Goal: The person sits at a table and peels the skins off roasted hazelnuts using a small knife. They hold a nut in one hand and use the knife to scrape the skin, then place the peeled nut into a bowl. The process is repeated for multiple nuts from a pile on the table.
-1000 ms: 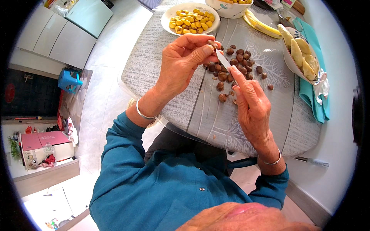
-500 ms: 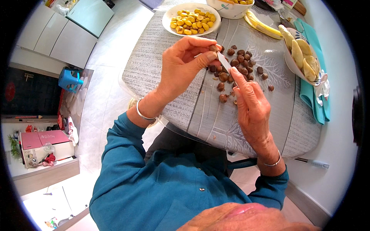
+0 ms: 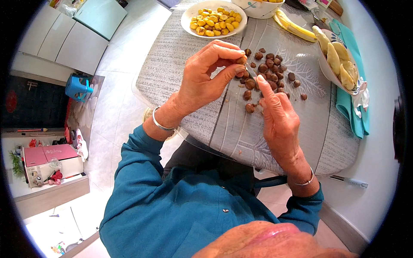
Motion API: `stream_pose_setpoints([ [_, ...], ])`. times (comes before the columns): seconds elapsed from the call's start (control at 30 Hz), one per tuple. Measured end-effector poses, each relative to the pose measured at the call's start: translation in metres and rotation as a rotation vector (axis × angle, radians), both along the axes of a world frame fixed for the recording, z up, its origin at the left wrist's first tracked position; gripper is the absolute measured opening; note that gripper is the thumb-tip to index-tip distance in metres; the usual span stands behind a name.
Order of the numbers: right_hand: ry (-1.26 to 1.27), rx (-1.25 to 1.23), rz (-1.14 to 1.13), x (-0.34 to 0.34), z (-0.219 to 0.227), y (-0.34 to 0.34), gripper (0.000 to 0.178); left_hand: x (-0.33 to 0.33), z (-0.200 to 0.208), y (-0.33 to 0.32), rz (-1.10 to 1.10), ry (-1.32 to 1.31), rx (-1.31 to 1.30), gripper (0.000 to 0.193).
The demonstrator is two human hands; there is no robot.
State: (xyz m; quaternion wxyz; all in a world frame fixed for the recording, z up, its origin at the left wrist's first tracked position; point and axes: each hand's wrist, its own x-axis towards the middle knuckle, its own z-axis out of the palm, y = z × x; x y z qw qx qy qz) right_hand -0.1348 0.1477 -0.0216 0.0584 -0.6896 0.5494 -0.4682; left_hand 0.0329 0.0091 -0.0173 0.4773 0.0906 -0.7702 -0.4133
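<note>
Between the thumb and fingers of my left hand a brown chestnut is pinched above the table. My right hand grips a small knife, its index finger stretched along the blade's back. The blade's tip meets the chestnut or lies right beside it; the fingers hide the exact contact. Under and beyond the knife lies a loose pile of brown chestnuts, with a few strays nearer me and bits of shell among them. Peeled yellow chestnuts fill a white plate beyond my left hand.
A white bowl with yellow food stands at the far edge, next to bananas. At the right, a bowl of pale dumpling-like pieces rests near a teal cloth and the wall. The patterned tabletop has a rounded near edge.
The knife blade has turned, now showing a thin edge instead of its broad flat side. My left hand has shifted slightly, the chestnut still pinched in it.
</note>
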Motion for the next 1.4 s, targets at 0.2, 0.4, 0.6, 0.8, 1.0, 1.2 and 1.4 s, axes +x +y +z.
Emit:
stream_pose_setpoints([
  [0.2,0.227,-0.086,-0.12,0.0,-0.004,0.001,0.064,0.0,0.0,0.001,-0.046,0.047,0.069,0.024],
  [0.4,0.489,-0.146,-0.241,-0.005,0.001,0.004,0.066,-0.001,0.002,0.004,-0.085,0.045,0.182,0.022],
  [0.6,0.444,-0.159,-0.226,-0.011,0.003,-0.001,0.065,-0.001,0.003,0.005,-0.105,-0.002,0.293,0.024],
  [0.8,0.282,-0.072,-0.173,-0.007,-0.005,-0.001,0.066,-0.006,0.003,0.01,0.002,-0.021,0.298,0.025],
  [1.0,0.202,-0.034,-0.107,-0.006,0.003,0.001,0.064,-0.003,0.002,0.0,-0.068,0.058,0.486,0.023],
  [1.2,0.122,-0.041,-0.063,-0.006,0.001,0.0,0.063,-0.002,0.002,0.001,-0.097,0.053,0.47,0.022],
  [1.4,0.09,-0.007,-0.073,-0.003,-0.005,0.0,0.055,-0.001,0.004,0.001,-0.086,-0.04,0.456,0.023],
])
